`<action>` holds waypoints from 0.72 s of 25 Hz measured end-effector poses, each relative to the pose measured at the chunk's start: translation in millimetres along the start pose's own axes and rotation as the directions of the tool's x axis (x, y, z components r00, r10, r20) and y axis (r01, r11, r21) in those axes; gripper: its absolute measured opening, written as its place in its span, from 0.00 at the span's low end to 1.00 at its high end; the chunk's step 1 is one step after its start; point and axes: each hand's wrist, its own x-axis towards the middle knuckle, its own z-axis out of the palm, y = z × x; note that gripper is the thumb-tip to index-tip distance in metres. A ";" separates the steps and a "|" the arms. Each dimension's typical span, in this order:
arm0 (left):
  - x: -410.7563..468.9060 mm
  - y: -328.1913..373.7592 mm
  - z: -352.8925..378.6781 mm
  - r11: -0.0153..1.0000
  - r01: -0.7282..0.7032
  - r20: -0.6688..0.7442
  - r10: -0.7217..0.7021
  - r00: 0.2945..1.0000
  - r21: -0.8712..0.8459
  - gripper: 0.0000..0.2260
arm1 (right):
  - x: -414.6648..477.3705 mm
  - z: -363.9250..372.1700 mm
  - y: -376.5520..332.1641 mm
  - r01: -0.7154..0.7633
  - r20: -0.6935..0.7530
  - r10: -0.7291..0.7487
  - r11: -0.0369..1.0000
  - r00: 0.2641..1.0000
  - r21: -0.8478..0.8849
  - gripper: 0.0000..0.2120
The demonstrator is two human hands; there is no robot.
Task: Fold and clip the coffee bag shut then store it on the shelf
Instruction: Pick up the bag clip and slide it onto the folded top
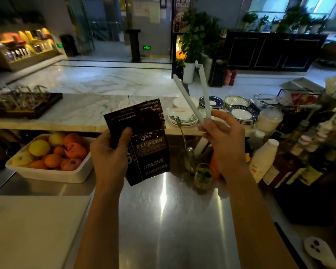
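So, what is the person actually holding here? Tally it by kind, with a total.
Coffee bag: 1, dark, top flap folded, held in the left hand.
Sealing clip: 1, pale, its two arms spread open, held at the hinge end by the right hand.
Total: 2 held things.

Printed in pale letters on the dark coffee bag [147, 152] at frame centre: "意大利拼配咖啡", lower down "BAKED.COFFEE", then "NET WEIGHT 454g", last digits blurred. Large white letters along the bag's left edge, partly covered, unreadable. Small print on the folded-over top flap, too fine to read. Top centre, a poster [181, 8] headed "百岁山". Green illuminated sign [146, 47] beyond, characters illegible.
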 end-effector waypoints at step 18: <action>25.5 20.7 -32.4 0.995 -0.060 0.125 0.069 0.990 -0.076 0.05 | -0.8 33.6 -43.7 -0.320 0.261 0.291 0.944 0.921 0.076 0.07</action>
